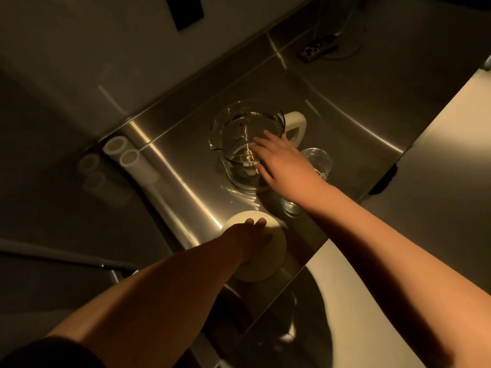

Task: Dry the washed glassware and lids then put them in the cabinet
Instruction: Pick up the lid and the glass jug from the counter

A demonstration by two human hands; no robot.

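Observation:
A clear glass jug (240,131) with a cream handle (295,123) stands upright on the steel counter (186,166). My right hand (284,166) hovers over its near rim with fingers spread, holding nothing. A small clear glass (318,159) stands just right of the jug, partly behind my right wrist. Another glass piece (291,208) shows under my right forearm. A round cream lid (273,251) lies on the counter nearer me. My left hand (252,237) rests on top of that lid, fingers curled over it; whether it grips the lid is unclear.
Two white tubes (127,155) lie at the counter's back left corner by the wall. A dark phone with a cable (317,50) sits far back right. A pale surface (435,123) borders the counter on the right.

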